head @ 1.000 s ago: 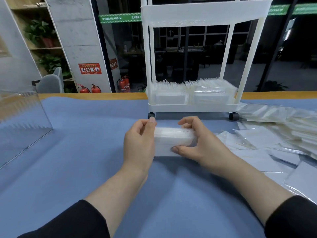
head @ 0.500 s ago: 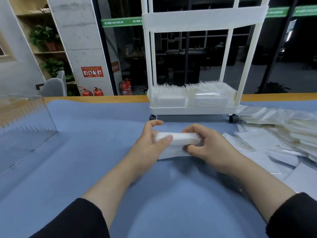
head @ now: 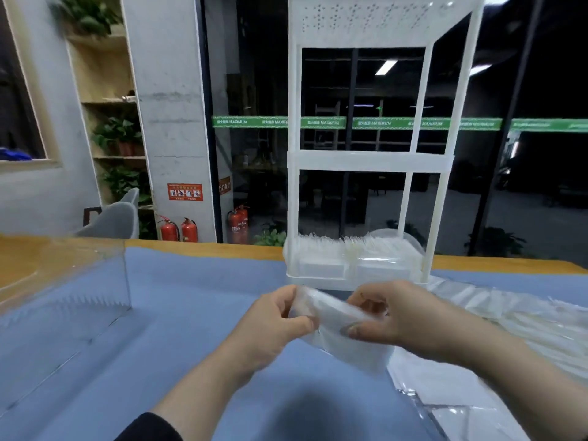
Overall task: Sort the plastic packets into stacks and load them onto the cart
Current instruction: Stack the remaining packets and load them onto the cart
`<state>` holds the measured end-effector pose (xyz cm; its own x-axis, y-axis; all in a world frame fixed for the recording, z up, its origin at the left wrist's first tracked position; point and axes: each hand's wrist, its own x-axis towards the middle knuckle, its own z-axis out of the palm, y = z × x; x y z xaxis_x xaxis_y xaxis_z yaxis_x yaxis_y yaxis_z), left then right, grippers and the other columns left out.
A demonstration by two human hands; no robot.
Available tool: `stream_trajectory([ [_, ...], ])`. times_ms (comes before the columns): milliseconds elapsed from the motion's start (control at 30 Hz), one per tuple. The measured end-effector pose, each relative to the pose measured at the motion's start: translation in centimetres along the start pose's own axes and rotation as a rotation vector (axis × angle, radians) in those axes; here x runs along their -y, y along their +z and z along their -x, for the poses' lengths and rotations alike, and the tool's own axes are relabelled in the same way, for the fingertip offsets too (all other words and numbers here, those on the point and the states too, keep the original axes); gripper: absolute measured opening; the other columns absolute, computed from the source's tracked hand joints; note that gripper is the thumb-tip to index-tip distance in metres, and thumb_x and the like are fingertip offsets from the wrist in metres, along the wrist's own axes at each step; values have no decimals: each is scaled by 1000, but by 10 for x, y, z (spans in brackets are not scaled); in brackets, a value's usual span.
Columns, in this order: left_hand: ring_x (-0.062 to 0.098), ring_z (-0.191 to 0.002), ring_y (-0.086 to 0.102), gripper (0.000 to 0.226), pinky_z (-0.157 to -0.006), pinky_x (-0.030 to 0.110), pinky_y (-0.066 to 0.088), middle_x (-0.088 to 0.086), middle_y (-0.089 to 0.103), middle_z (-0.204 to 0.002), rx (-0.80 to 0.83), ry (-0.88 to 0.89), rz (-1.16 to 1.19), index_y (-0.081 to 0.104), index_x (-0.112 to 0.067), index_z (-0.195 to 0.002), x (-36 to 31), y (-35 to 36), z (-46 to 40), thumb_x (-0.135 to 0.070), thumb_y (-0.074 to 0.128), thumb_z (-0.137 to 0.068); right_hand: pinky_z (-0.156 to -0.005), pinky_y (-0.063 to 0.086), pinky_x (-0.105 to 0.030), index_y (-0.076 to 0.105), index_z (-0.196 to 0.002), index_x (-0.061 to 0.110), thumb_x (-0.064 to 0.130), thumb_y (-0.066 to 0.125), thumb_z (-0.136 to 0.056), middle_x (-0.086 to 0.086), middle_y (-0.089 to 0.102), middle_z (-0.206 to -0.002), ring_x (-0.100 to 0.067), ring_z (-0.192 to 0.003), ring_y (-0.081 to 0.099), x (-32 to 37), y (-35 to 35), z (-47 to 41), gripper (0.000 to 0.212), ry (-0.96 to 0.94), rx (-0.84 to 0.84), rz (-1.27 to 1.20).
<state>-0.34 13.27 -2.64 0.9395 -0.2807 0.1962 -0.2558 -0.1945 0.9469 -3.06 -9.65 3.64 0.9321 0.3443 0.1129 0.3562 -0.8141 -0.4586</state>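
Head view: a stack of plastic packets [head: 334,316] is gripped above the blue desk [head: 191,313] by the curled fingers of the left hand [head: 273,326] and right hand [head: 401,319], just before the white cart [head: 359,160], whose bottom tray is filled with packets.

The white plastic tiered cart [head: 366,160] stands just ahead, its bottom tray packed with clear packets [head: 356,249]; the middle tier's opening looks unobstructed. Loose transparent packets [head: 509,316] crowd the right; a clear acrylic box [head: 63,281] blocks the left.
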Motion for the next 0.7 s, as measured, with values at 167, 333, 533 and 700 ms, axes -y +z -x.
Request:
stream_trajectory([
  [167,16,-82,54,37,-81,38,42,4,58,-85,104,59,-133,62,-6,-103,-52,-13,-26,-29,72,-74,-64,48,-17,69,-91,33,49,75,-83,19,66,-81,0,-73,60,34,-54,-15,18,-39,7,117],
  [333,21,-84,61,31,-84,41,47,19,69,-97,104,159,-189,69,-16,-102,-102,-23,-60,-26,72,-73,-81,55,-44,71,-88,31,48,74,-81,10,72,-85,-17,-81,67,47,-94,-42,19,-69,0,129],
  [533,17,-91,71,24,-84,33,58,2,76,-91,-266,438,-167,73,-14,-95,-138,-62,-110,-36,63,-94,-58,51,-30,78,-87,20,34,79,-82,-2,76,-80,-18,-68,70,40,-167,-88,15,-61,-199,-61],
  [700,11,-93,70,20,-91,44,57,-7,75,-93,-528,305,-85,70,-27,-101,-160,-118,-181,-22,51,-103,-55,52,-29,76,-83,5,22,82,-79,-10,75,-74,-18,-58,68,46,-236,-168,19,46,-442,-373],
])
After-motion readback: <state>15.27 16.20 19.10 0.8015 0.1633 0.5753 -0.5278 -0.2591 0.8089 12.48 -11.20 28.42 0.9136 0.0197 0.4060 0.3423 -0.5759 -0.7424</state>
